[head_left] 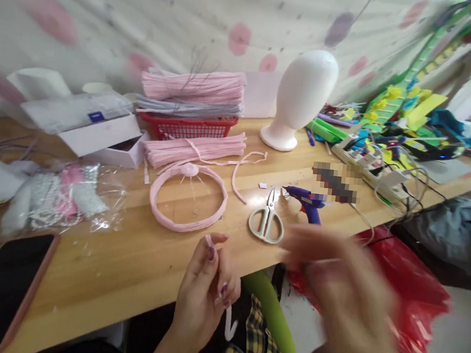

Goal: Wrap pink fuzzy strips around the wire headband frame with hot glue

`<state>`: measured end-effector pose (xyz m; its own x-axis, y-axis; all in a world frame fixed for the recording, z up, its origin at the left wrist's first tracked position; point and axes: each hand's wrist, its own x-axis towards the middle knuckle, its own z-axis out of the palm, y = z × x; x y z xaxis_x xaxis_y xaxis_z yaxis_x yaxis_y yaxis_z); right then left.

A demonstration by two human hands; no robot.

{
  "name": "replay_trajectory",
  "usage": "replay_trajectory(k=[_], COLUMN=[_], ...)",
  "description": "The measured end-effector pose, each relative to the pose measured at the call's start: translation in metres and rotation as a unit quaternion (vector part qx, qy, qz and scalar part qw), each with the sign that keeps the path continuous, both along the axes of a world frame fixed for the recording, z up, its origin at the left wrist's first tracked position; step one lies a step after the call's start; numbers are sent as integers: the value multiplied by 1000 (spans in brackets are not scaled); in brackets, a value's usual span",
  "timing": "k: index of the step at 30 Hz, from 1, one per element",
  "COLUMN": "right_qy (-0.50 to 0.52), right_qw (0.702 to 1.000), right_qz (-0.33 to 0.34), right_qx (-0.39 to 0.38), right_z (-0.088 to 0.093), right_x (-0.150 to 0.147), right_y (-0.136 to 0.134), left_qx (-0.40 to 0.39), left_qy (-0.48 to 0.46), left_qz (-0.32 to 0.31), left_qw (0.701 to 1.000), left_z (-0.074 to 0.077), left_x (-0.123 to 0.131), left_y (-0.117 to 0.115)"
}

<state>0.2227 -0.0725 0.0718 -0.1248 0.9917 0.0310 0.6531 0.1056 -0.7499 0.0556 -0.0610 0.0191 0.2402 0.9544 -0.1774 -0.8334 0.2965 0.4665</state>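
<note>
At the table's front edge, my left hand (pixel 208 290) pinches a pale pink chenille stem (pixel 229 324) whose loose end hangs below the fingers. My right hand (pixel 345 287) is smeared by motion to the right; its fingers are too blurred to read. Just beyond it lie a blue hot glue gun (pixel 307 201) and white-handled scissors (pixel 267 219) with blades pointing away. Past my left hand rests a pink hoop (pixel 185 227) with a round pink disc (pixel 189 169) at its far side. A loose bent pink stem (pixel 237 183) lies right of the hoop.
A white foam head (pixel 305 94) stands at the back. Pink stem bundles (pixel 196 148) lie before a red basket (pixel 188 129). Bagged beads (pixel 67 193) and a phone (pixel 6 287) are left. A power strip (pixel 371 170) with cables sits right, above a red plastic bag (pixel 411 299).
</note>
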Motion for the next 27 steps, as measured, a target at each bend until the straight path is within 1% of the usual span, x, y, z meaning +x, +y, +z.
replay_trajectory(k=[1, 2, 4, 5, 7, 9, 12, 14, 17, 19, 21, 22, 23, 27], right_qy=[25, 82, 171, 206, 230, 200, 117, 78, 27, -3, -25, -32, -38, -70], right_qw=[999, 994, 972, 959, 944, 947, 961, 963, 959, 955, 951, 949, 948, 944], right_qz=[20, 63, 119, 138, 160, 177, 203, 236, 282, 294, 301, 303, 304, 299], right_qx=[4, -28, -107, -140, -173, -176, -147, -104, -16, 35, 67, 78, 87, 119], right_z=[-5, -10, -20, -24, -31, -35, -40, -43, -46, -47, -46, -46, -46, -47], right_x=[-18, -34, -55, -61, -63, -60, -57, -58, -62, -64, -65, -64, -64, -61], right_y=[2, 4, 9, 10, 11, 9, 6, 5, 6, 6, 6, 6, 6, 14], left_qx=[-6, -11, -13, -10, -9, -12, 1, 6, -16, -40, -56, -61, -65, -94], left_qy=[0, 0, 7, 13, 27, 34, 34, 42, 82, 114, 136, 137, 132, 57], left_qz=[21, 39, 64, 72, 86, 99, 116, 151, 248, 319, 370, 381, 380, 312], left_qw=[1000, 999, 998, 997, 996, 994, 993, 988, 965, 940, 917, 912, 913, 944], left_z=[3, 5, 7, 7, 7, 7, 9, 9, 11, 12, 13, 12, 12, 9], left_x=[-2, -5, -11, -14, -22, -28, -35, -38, -40, -42, -44, -45, -46, -49], left_y=[0, 0, 1, 2, 2, 0, -6, -10, -11, -10, -8, -7, -5, 1])
